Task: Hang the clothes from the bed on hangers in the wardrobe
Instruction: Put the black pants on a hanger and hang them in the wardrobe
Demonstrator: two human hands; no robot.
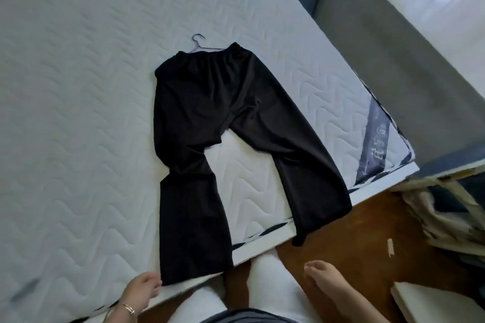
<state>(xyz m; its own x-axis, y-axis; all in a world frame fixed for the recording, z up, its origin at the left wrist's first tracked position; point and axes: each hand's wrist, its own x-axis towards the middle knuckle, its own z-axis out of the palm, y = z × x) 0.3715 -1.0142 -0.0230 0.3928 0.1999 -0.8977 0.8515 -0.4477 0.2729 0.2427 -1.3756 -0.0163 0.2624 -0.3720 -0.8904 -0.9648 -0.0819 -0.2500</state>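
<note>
Black trousers [223, 123] lie spread flat on the white quilted mattress [78, 86], waistband far from me and both legs reaching the near edge. A thin wire hanger [200, 43] lies at the waistband, its hook poking out and the rest under the fabric. My left hand [140, 292] is at the hem of the left trouser leg, fingertips touching its corner, fingers loosely curled and holding nothing. My right hand [328, 284] hovers over the floor below the right leg's hem, fingers apart and empty.
The mattress corner with a dark label [372, 139] is at right. Brown wooden floor [354, 231] runs beside the bed. A pale cluttered object [446, 207] and a white board [433, 299] stand at right. A grey wall and curtain are beyond.
</note>
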